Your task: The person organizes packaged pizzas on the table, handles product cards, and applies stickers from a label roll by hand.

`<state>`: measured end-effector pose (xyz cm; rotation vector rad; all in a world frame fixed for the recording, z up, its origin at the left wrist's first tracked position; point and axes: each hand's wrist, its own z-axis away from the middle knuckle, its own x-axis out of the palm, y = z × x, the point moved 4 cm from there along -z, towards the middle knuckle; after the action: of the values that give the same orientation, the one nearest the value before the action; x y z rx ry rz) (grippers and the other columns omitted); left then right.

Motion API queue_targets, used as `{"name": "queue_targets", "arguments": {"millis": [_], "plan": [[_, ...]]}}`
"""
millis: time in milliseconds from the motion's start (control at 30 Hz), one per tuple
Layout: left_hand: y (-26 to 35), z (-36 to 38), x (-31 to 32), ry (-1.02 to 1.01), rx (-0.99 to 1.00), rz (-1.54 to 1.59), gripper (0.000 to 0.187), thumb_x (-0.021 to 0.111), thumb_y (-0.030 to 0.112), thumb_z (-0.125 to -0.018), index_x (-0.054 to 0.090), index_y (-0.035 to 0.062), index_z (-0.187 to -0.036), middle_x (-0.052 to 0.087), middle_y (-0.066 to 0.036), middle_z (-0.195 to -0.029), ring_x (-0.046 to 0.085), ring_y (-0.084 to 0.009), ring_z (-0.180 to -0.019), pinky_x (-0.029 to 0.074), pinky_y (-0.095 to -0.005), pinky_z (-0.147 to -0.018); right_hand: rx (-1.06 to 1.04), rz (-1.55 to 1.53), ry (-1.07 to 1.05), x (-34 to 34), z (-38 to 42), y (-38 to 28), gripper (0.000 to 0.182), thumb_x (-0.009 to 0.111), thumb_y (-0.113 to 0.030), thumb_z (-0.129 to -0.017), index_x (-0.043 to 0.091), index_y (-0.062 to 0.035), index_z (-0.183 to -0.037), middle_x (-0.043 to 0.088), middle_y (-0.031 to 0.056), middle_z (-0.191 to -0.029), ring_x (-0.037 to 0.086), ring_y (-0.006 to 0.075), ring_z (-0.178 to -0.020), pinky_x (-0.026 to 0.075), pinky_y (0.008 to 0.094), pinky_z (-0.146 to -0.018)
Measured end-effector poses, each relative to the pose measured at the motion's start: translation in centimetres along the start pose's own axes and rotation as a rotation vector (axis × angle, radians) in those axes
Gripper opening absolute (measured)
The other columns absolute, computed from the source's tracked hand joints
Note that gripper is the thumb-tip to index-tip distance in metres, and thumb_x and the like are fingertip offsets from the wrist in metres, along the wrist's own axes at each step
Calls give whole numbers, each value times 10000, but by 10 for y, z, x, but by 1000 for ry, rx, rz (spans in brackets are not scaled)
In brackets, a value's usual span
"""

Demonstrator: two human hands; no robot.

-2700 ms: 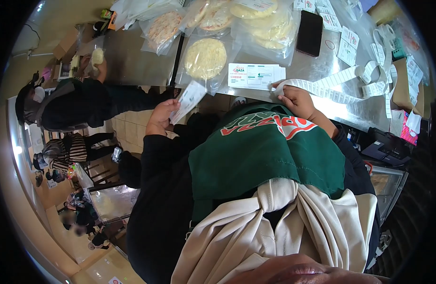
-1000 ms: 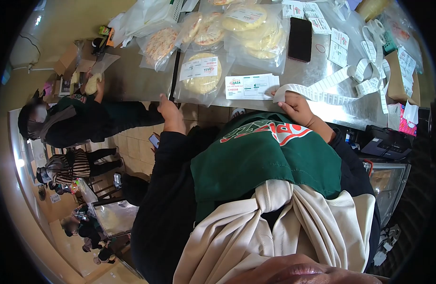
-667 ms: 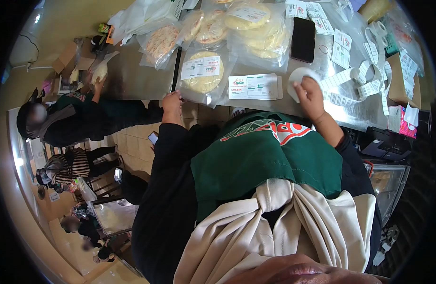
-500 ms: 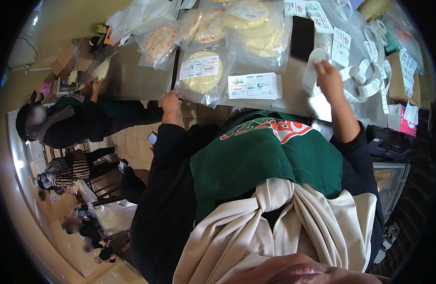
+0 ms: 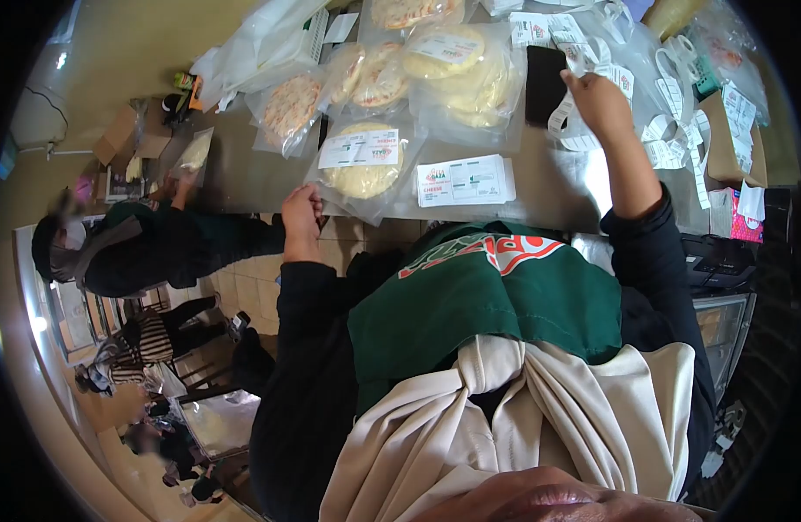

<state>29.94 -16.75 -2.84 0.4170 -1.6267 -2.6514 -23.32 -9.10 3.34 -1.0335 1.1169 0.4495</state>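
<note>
My left hand [image 5: 303, 211] is closed at the near left corner of a clear plastic bag [image 5: 376, 203]. Inside the bag lies a round cheese-topped pizza [image 5: 366, 178], and a printed label [image 5: 360, 149] sits across its top. My right hand [image 5: 600, 104] pinches a strip of labels [image 5: 577, 139] that curls over the table beside a dark phone [image 5: 545, 85]. Between my hands rests a stack of printed cheese labels [image 5: 461, 181].
More bagged pizzas [image 5: 289, 109] and stacked bags of rounds [image 5: 470, 83] cover the back of the steel table [image 5: 540, 187]. Loose label strips [image 5: 670, 130] and a cardboard box [image 5: 722, 143] lie on the right. At left, another person [image 5: 148, 244] holds a bag.
My right hand has moved up and away, drawing the label strip towards the phone. The left hand has shifted slightly left and nearer to me. The view has tilted a little.
</note>
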Motion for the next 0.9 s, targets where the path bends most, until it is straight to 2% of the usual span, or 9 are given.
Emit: {"name": "queue_targets", "arguments": {"millis": [100, 300, 500, 567, 600, 633, 700, 800, 900], "plan": [[48, 19, 1, -46, 256, 287, 143, 538, 160, -835, 547, 60, -733, 522, -34, -597, 465, -119, -494, 353, -256, -457, 147, -760, -163, 18, 19, -31, 529, 535, -490, -837, 633, 29, -811, 617, 78, -703, 548, 135, -559, 447, 259, -503], [160, 65, 23, -107, 537, 37, 158, 522, 135, -851, 549, 23, -743, 533, -55, -604, 493, -142, -532, 363, -255, -499, 215, -638, -509, 54, 11, -84, 672, 471, -616, -805, 628, 37, -799, 613, 111, -662, 545, 179, -488, 447, 315, -453], [247, 90, 82, -372, 649, 384, 140, 509, 143, -877, 553, 26, -814, 573, -68, -744, 536, -166, -662, 430, -308, -663, 15, -722, -420, 75, -9, -101, 353, 542, -341, -807, 637, -2, -800, 625, 110, -679, 561, 216, -520, 455, 347, -500], [258, 79, 105, -555, 633, 587, 116, 505, 139, -883, 553, 39, -850, 577, -72, -774, 550, -182, -710, 440, -352, -738, -43, -720, -305, 50, -13, -112, 260, 530, -253, -795, 640, -19, -813, 639, 114, -722, 580, 234, -566, 465, 349, -537], [262, 75, 118, -648, 620, 689, 106, 503, 137, -885, 553, 45, -868, 578, -74, -790, 556, -190, -734, 445, -374, -776, -533, -308, -48, 45, -24, -116, 262, 506, -246, -806, 643, -25, -837, 651, 139, -816, 605, 280, -676, 480, 365, -615], [259, 74, 137, -593, 579, 716, 89, 499, 125, -886, 545, 51, -869, 578, -78, -786, 563, -197, -733, 457, -384, -786, -191, -673, -112, 40, -33, -111, 225, 547, -198, -785, 646, -3, -837, 601, 124, -690, 569, 198, -629, 447, 311, -572], [244, 54, 177, -626, 450, 734, 70, 492, 109, -889, 523, 54, -859, 571, -85, -778, 570, -204, -723, 486, -388, -763, -78, -588, 41, 15, -34, -109, 230, 552, -199, -771, 645, 2, -833, 607, 147, -735, 578, 251, -653, 459, 347, -650], [179, 12, 231, -612, 283, 432, 83, 481, 104, -895, 488, 49, -833, 541, -71, -751, 562, -194, -694, 518, -342, -637, -313, -72, 39, 57, -68, -73, 262, 558, -217, -760, 632, 19, -849, 603, 154, -752, 579, 279, -656, 459, 353, -664], [115, 3, 252, -572, 53, 114, 105, 506, 137, -874, 496, 39, -841, 527, -56, -740, 555, -201, -677, 499, -343, -602, -171, -293, -54, 70, -54, -53, 211, 567, -194, -772, 612, 8, -814, 596, 114, -724, 579, 233, -649, 463, 331, -619]]}}
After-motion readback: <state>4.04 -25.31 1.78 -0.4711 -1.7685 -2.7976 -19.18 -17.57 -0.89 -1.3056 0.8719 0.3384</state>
